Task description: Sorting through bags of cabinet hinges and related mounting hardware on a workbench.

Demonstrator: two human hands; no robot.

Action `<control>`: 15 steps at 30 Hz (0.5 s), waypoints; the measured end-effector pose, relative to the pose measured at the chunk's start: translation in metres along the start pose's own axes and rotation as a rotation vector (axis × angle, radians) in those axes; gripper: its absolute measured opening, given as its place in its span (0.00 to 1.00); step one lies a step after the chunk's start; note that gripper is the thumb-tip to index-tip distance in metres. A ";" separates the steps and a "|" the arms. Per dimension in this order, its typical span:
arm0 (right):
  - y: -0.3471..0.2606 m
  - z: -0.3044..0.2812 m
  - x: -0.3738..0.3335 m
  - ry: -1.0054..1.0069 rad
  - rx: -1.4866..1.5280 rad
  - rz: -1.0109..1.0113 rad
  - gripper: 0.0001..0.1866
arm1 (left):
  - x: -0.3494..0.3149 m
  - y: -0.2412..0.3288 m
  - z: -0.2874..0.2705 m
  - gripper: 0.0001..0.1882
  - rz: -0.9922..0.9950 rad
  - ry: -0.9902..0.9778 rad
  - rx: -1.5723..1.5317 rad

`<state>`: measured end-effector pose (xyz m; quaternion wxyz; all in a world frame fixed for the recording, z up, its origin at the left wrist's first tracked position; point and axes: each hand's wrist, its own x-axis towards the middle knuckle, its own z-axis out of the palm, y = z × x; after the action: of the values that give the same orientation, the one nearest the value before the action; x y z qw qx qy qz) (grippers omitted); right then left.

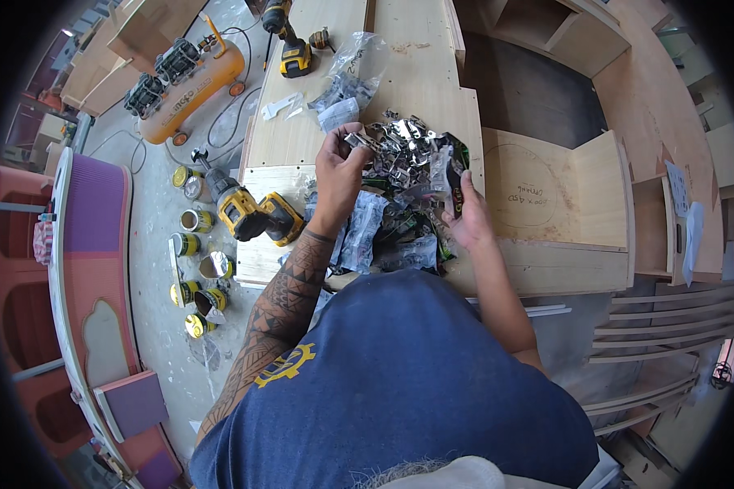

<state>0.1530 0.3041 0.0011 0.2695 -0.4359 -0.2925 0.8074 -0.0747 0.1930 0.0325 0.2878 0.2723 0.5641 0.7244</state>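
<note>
The left hand [340, 167] pinches a metal fitting [359, 143] between thumb and fingertips, just beside the shiny heap of fittings [412, 138]; the right hand [470, 218], fingers curled, grips a black packet [455, 186]! Beyond, a clear bag [362, 59] holds greyish pieces; plastic packets [362, 232] crowd the near edge of the wooden worktop [428, 69].

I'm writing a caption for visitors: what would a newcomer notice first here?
Probably the heap of shiny metal parts on the wooden surface, between the left hand and right hand. Next, perhaps, the orange air compressor at the picture's upper left, and the yellow-and-black drill left of the left hand.
</note>
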 end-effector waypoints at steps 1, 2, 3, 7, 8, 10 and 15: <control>0.004 -0.014 0.008 -0.025 0.037 -0.003 0.23 | 0.001 0.000 0.000 0.22 -0.043 -0.011 -0.027; 0.004 -0.021 0.011 -0.019 0.041 -0.003 0.23 | 0.002 -0.001 0.001 0.22 -0.048 -0.016 -0.026; 0.004 -0.028 0.014 -0.015 0.063 -0.055 0.23 | 0.003 -0.002 0.003 0.21 -0.057 -0.009 0.004; -0.009 -0.033 0.012 0.114 0.079 -0.139 0.20 | 0.017 -0.033 0.004 0.22 -0.088 -0.034 0.187; -0.013 -0.031 0.008 0.206 0.039 -0.193 0.19 | 0.021 -0.041 0.008 0.22 -0.093 -0.036 0.186; -0.004 -0.052 0.017 0.122 0.015 -0.270 0.16 | 0.029 -0.052 0.022 0.22 -0.089 -0.113 0.422; 0.002 -0.053 0.015 0.000 -0.238 -0.504 0.10 | 0.045 -0.089 0.042 0.25 -0.038 -0.212 0.773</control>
<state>0.1915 0.3257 -0.0320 0.4087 -0.3782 -0.4845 0.6747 -0.0658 0.2706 -0.0425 0.2340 0.4231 0.7672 0.4215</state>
